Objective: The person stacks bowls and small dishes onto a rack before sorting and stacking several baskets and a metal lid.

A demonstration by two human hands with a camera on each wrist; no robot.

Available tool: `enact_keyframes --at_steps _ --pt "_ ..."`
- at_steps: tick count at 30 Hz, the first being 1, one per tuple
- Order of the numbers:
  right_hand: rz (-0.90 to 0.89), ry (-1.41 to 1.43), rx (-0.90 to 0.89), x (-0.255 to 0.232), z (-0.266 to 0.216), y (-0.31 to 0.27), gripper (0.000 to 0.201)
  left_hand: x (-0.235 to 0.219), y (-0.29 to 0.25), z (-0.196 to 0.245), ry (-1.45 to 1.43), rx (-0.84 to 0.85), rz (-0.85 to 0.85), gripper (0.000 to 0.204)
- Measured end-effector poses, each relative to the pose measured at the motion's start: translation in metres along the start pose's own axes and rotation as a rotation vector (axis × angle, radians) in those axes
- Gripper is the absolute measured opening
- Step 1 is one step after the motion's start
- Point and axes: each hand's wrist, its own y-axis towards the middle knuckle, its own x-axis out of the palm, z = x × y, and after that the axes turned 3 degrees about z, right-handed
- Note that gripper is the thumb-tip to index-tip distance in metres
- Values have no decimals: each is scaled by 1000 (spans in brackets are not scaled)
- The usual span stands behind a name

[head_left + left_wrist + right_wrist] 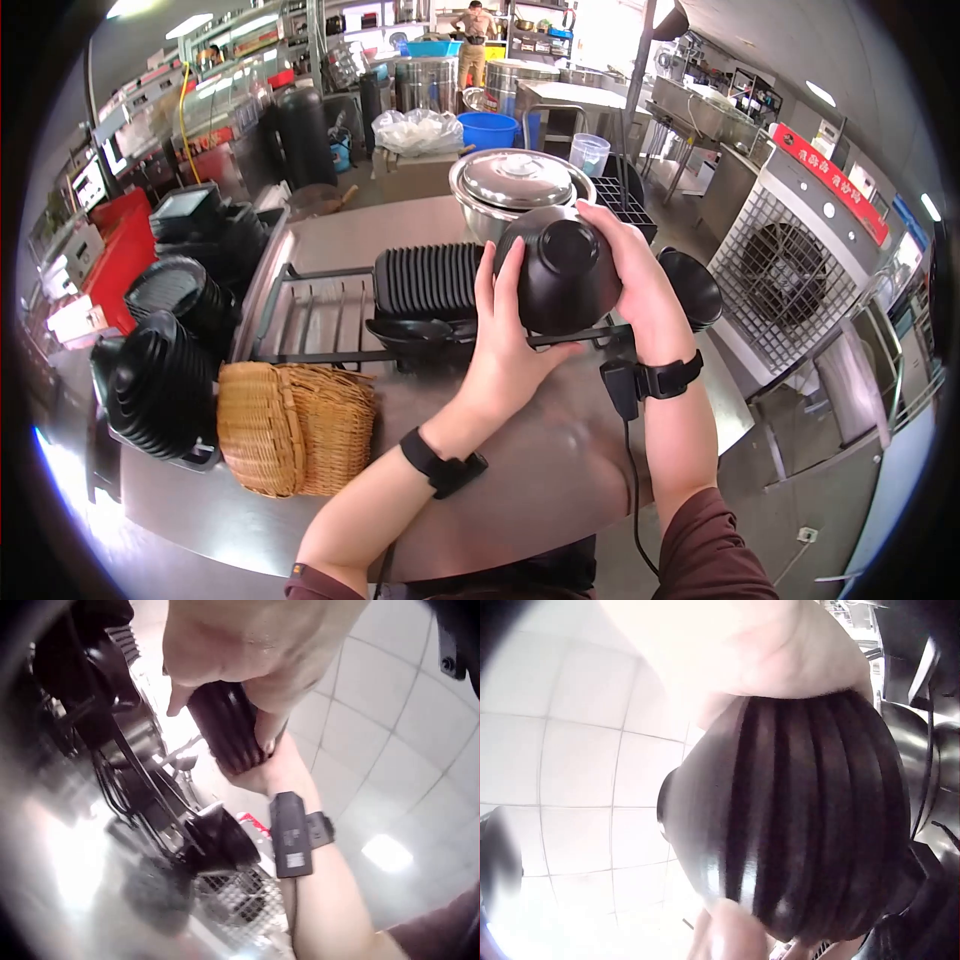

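Observation:
Upside-down, a nested stack of black bowls (560, 270) is held up over the table. My right hand (628, 250) grips the stack from the right side, and its palm lies against the bowls (810, 802) in the right wrist view. On the left side, my left hand (505, 350) touches the stack with straight fingers, its thumb spread out below. The left wrist view shows the stacked rims (229, 727) between the two hands. Just behind stands a metal pot (465, 200) with a lid.
A dark rack (285, 315) on the steel table (440, 510) carries a row of black dishes (425, 280). More black bowls (690, 290) lie at the right. A wicker basket (335, 425) and stacked black dishes (165, 385) stand at the left. A large fan (775, 265) is at the right.

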Motion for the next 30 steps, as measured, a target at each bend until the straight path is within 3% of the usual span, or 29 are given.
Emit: enact_keyframes --at_steps 4,8,10,14,16,23,26,30 --pt "5 -109 -96 -1 -5 -2 40 18 12 5 129 18 103 133" --pt "87 -1 -96 -6 -9 -1 37 27 35 -2 150 63 83 127" --pt "35 -37 -80 -20 2 14 30 39 36 -6 112 66 81 125" --pt "211 -290 -98 -20 9 21 38 65 27 -19 166 -14 138 127" --pt "186 -304 -78 -24 13 26 44 75 21 -23 138 -72 153 125" --pt "336 -863 -100 -24 26 35 57 91 12 -41 54 -215 124 128" --pt "304 -751 -49 -27 33 40 58 89 15 -47 72 -260 72 133" --pt "343 -877 -4 -18 34 37 61 86 20 -48 75 -360 8 138"
